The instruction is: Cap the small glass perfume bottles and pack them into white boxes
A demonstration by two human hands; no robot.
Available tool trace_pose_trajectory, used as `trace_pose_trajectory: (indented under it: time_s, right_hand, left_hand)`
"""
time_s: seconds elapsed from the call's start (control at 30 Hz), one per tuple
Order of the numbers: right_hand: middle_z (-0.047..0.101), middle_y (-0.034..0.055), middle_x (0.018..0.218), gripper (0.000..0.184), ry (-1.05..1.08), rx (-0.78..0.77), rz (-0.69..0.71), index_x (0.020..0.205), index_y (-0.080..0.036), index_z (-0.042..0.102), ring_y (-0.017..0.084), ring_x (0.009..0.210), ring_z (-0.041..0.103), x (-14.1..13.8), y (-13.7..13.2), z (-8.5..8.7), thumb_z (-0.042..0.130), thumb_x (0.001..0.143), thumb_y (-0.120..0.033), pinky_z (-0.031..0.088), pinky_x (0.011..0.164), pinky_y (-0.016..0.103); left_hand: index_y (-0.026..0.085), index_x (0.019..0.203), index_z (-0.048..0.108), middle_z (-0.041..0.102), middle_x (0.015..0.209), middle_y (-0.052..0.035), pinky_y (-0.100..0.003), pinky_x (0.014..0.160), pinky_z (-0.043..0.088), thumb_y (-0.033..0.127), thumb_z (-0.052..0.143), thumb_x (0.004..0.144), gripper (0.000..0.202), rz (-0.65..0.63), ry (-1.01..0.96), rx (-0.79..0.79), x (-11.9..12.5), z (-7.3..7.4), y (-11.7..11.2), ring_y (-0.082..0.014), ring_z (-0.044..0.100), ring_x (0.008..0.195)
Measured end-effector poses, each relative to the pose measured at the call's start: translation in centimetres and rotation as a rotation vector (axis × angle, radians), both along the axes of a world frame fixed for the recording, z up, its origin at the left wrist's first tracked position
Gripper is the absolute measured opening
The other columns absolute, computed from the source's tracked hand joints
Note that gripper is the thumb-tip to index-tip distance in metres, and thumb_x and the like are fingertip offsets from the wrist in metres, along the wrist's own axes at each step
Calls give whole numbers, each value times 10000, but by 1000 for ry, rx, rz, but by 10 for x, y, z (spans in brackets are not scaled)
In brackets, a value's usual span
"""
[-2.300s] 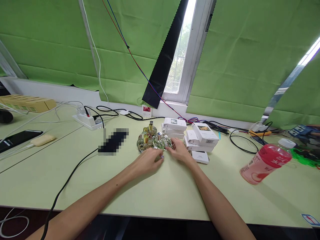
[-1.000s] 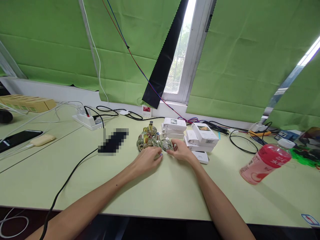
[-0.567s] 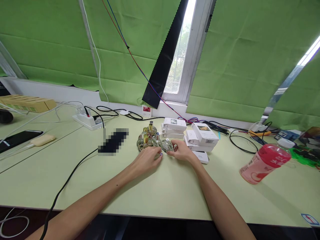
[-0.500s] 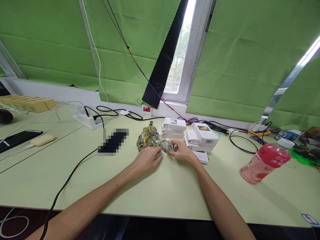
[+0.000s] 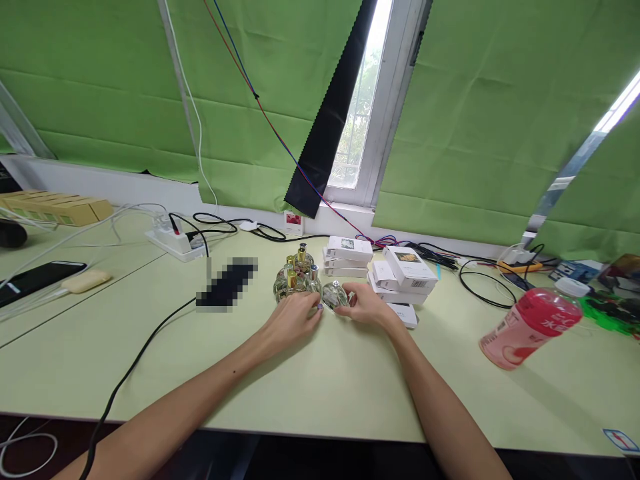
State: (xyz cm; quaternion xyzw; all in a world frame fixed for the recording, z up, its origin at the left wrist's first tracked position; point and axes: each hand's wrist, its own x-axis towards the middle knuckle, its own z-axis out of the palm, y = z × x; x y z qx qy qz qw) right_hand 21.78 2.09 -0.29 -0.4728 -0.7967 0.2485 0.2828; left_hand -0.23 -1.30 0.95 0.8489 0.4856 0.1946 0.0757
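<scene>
My right hand (image 5: 367, 304) is closed around the side of a clear glass perfume bottle (image 5: 334, 297), which rests low at the table with its silver neck uncapped. Just to its left, my left hand (image 5: 300, 315) has its fingers curled together, with a small purplish spot at the fingertips; whether that is a nail or a small object I cannot make out. Directly behind the left hand stand several round perfume bottles (image 5: 292, 285) in a tight group, with gold, silver and dark tops. The left hand covers their lower front.
White boxes (image 5: 347, 253) are stacked behind the bottles, with more white boxes (image 5: 407, 270) beside my right hand. A pink drink bottle (image 5: 533, 327) stands farther right. To the left lie a blurred dark object (image 5: 227, 283), a black cable (image 5: 145, 350) and a white power strip (image 5: 175, 241).
The perfume bottle in my right hand has turned slightly, so its neck now shows on top. My left hand has barely shifted.
</scene>
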Motion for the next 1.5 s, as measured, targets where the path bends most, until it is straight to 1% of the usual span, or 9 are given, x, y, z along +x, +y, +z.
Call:
trace_pose_trajectory:
  time_s: [0.2,0.37,0.6,0.73,0.93,1.17,1.37,1.5]
  right_hand:
    - [582,-40,722,142,16,-61,31,792,-191,641,121,616,503,1,-4,4,721,708,-273,402,581,244]
    - [607,-42,750,155,3,-95,55,806,-191,643,113,607,511,3,-5,6,724,709,-282,417,602,251]
    - [565,-56,719,156,-15,-111,60,806,-203,615,114,595,521,3,-7,7,717,715,-281,388,570,241]
    - [550,-58,708,153,-5,-104,73,808,-205,617,113,590,510,3,-7,7,710,715,-284,380,563,240]
    - [517,-70,637,137,-13,-113,95,782,-210,595,116,585,502,1,-8,10,700,710,-261,376,569,236]
    - [528,-69,637,140,-28,-114,102,783,-205,583,115,594,503,1,-10,12,692,716,-261,376,580,230]
    - [534,-64,652,167,-45,-122,115,787,-200,570,112,610,507,1,-8,11,704,724,-278,375,585,228]
    - [522,-65,647,179,-51,-118,116,779,-203,550,111,601,499,1,-8,10,703,731,-282,372,580,231]
  left_hand:
    - [186,835,598,691,852,-89,-332,673,377,258,478,938,175,-2,20,16,-1,1,0,-250,643,804]
    - [187,819,591,691,851,-88,-330,662,368,250,472,943,184,10,26,11,0,3,0,-238,631,778]
    - [200,817,570,690,850,-84,-323,649,356,261,463,950,181,40,58,25,-1,3,1,-253,642,802]
    - [199,818,560,688,864,-87,-328,652,358,264,452,953,185,37,75,32,-1,3,0,-259,646,817]
    - [192,843,573,679,892,-91,-328,658,376,267,444,965,192,27,91,27,1,4,0,-244,643,804]
    - [182,859,579,660,970,-95,-331,670,406,238,472,950,151,-16,135,35,0,1,0,-247,652,851]
    - [180,862,583,634,1017,-87,-333,691,437,233,469,951,154,-31,141,40,1,-2,0,-227,659,836]
    - [178,875,592,630,1079,-94,-342,681,449,247,473,951,157,-49,119,75,0,-4,1,-219,663,798]
